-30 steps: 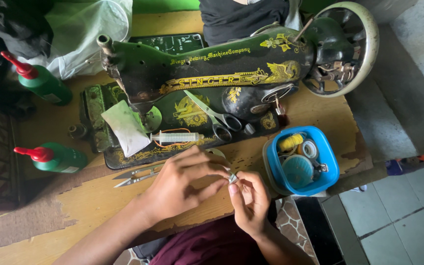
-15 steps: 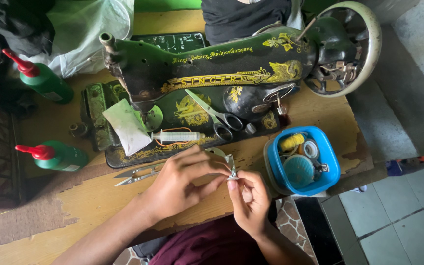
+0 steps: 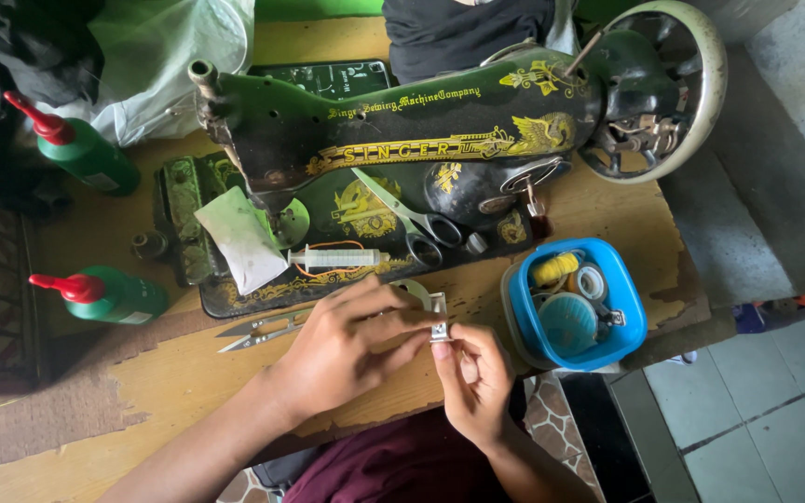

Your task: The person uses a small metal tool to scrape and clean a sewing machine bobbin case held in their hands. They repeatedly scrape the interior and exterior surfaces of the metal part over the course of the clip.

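— Fingers pinched tight on both sides! Left hand [image 3: 342, 349] has thumb and forefinger closed on a small metal part [image 3: 438, 317], and the right hand [image 3: 477, 382] nips the same piece from below with its fingertips together.

— Where's that part sitting?

— Held up off the wooden table [image 3: 95, 438], just over its near edge, right in front of the sewing machine [image 3: 402, 140].

— What's crowding them?

— Thread snips [image 3: 258, 331] lie just beside the left knuckles. Behind, on the machine's base, a syringe [image 3: 333, 258], scissors [image 3: 412, 219] and a folded white cloth [image 3: 239, 237]. A blue box [image 3: 575, 303] of bobbins and thread sits near the right hand, toward the table's right edge. Two green bottles [image 3: 109, 296] with red spouts stand well apart, at the left edge.

— And the arms?

— Left forearm comes in slanting from the near left corner, palm down; right wrist rises from the lap, palm turned toward the left hand.
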